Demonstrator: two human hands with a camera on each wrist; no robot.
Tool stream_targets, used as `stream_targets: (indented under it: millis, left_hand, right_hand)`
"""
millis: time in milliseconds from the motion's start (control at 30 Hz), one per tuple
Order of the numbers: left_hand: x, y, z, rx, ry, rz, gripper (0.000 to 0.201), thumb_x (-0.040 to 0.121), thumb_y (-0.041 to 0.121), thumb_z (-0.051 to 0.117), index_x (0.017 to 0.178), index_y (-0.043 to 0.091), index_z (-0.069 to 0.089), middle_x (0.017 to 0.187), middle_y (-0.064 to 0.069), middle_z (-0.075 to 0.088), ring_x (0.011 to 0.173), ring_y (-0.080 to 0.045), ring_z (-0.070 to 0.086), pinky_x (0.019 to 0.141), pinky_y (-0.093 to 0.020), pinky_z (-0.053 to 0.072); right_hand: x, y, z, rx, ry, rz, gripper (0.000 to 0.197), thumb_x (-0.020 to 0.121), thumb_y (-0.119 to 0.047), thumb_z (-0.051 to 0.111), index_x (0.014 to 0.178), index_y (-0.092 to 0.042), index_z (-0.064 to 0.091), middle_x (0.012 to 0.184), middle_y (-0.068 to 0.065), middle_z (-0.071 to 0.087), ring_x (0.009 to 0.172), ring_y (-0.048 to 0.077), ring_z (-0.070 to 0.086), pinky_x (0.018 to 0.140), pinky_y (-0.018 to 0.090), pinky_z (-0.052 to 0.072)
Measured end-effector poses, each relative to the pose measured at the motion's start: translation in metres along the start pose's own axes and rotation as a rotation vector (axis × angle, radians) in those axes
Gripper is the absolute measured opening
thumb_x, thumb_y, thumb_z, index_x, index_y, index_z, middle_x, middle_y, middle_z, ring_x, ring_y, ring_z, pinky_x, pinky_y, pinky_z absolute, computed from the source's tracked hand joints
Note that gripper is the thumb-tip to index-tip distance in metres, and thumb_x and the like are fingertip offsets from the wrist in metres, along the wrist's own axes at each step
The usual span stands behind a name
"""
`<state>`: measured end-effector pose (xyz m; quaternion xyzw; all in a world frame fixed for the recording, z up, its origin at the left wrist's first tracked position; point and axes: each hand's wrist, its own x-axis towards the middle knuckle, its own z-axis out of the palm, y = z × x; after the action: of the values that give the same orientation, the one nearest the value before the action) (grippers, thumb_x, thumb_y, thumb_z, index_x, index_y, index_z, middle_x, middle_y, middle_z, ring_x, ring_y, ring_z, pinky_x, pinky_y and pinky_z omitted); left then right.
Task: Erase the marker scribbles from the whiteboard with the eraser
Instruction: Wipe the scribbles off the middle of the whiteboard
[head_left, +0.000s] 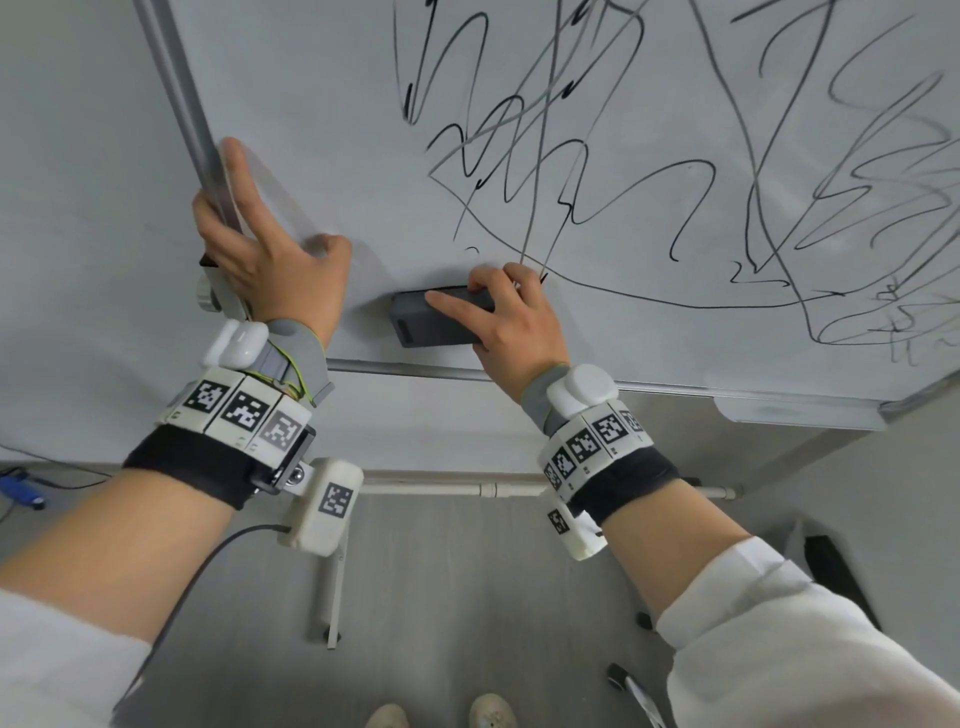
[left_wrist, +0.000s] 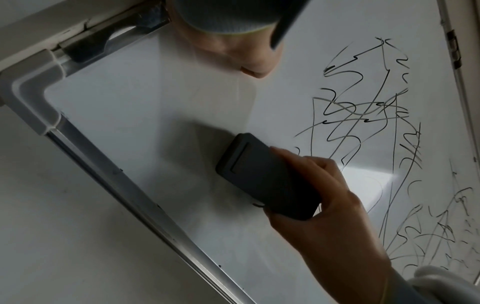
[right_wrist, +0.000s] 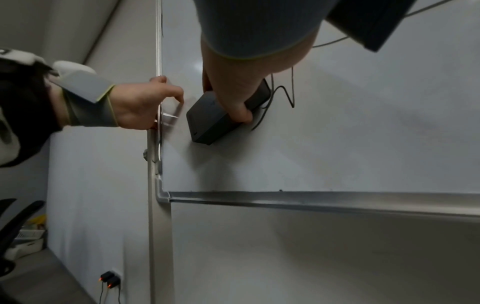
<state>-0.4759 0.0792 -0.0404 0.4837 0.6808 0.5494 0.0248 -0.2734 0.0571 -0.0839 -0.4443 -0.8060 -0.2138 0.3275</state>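
A whiteboard (head_left: 322, 104) stands upright, covered at centre and right with black marker scribbles (head_left: 649, 171). My right hand (head_left: 511, 317) grips a dark grey eraser (head_left: 434, 322) and presses it flat on the board near the lower left, at the edge of the scribbles. The eraser (left_wrist: 265, 176) also shows in the left wrist view and the eraser (right_wrist: 215, 117) in the right wrist view. My left hand (head_left: 260, 249) holds the board's left frame (head_left: 192, 114), fingers wrapped round the edge and thumb on the board face.
The board's bottom rail (head_left: 415, 370) runs just below the eraser, with a tray (head_left: 795, 413) at its right end. The stand's crossbar (head_left: 457, 488) and leg lie below. A marker (head_left: 636, 693) lies on the grey floor near my shoes (head_left: 488, 712).
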Motion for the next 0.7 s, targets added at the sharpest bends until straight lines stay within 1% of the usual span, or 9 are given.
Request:
stream_targets:
  millis: [100,167,267,367,533,700]
  left_hand:
    - [-0.003,-0.001,0.000,0.000,-0.006,0.014,0.088,0.065,0.023,0.049,0.148,0.023,0.016,0.144,-0.017,0.020,0.122,-0.037,0.036,0.107,-0.037,0.027]
    - [-0.004,-0.003,0.001,0.002,-0.012,0.030,0.089,0.065,0.022,0.051,0.147,0.023,0.018,0.146,-0.018,0.017,0.128,-0.035,0.033,0.108,-0.036,0.025]
    - [-0.004,-0.006,0.001,-0.001,-0.015,0.038,0.090,0.064,0.022,0.051,0.147,0.023,0.018,0.148,-0.019,0.012,0.134,-0.033,0.027,0.110,-0.036,0.022]
    - [-0.004,-0.008,0.000,0.003,-0.020,0.046,0.090,0.064,0.022,0.051,0.147,0.022,0.017,0.149,-0.021,0.011,0.135,-0.033,0.026,0.111,-0.037,0.021]
    - [-0.011,-0.005,0.004,0.022,-0.040,0.088,0.088,0.066,0.015,0.052,0.147,0.021,0.019,0.149,-0.025,0.007,0.137,-0.033,0.023,0.111,-0.035,0.020]
    - [-0.008,-0.007,0.002,0.020,-0.067,0.077,0.088,0.067,0.014,0.053,0.147,0.021,0.019,0.149,-0.029,0.001,0.138,-0.037,0.015,0.112,-0.040,0.017]
  right_hand:
    - [-0.015,0.005,0.004,0.000,-0.040,0.005,0.068,0.063,0.014,0.064,0.117,-0.027,0.065,0.110,0.002,0.042,0.101,0.030,0.036,0.063,0.038,0.051]
    - [-0.016,0.006,0.004,-0.006,-0.050,-0.005,0.068,0.063,0.014,0.065,0.116,-0.027,0.066,0.109,0.001,0.040,0.101,0.030,0.036,0.064,0.038,0.051]
    - [-0.004,0.000,0.005,-0.006,-0.031,-0.035,0.067,0.063,0.014,0.065,0.115,-0.027,0.066,0.107,0.002,0.042,0.100,0.028,0.036,0.066,0.036,0.048]
    - [0.004,-0.005,0.004,0.001,-0.021,-0.046,0.066,0.063,0.014,0.062,0.115,-0.027,0.067,0.108,0.001,0.040,0.100,0.028,0.036,0.070,0.035,0.046]
    - [-0.009,0.010,-0.003,-0.029,-0.031,-0.022,0.070,0.061,0.015,0.062,0.116,-0.028,0.066,0.109,0.000,0.039,0.100,0.029,0.036,0.070,0.037,0.048]
    - [-0.007,0.007,-0.005,-0.053,-0.025,-0.025,0.070,0.060,0.015,0.064,0.115,-0.027,0.067,0.108,0.002,0.042,0.099,0.030,0.037,0.073,0.039,0.046]
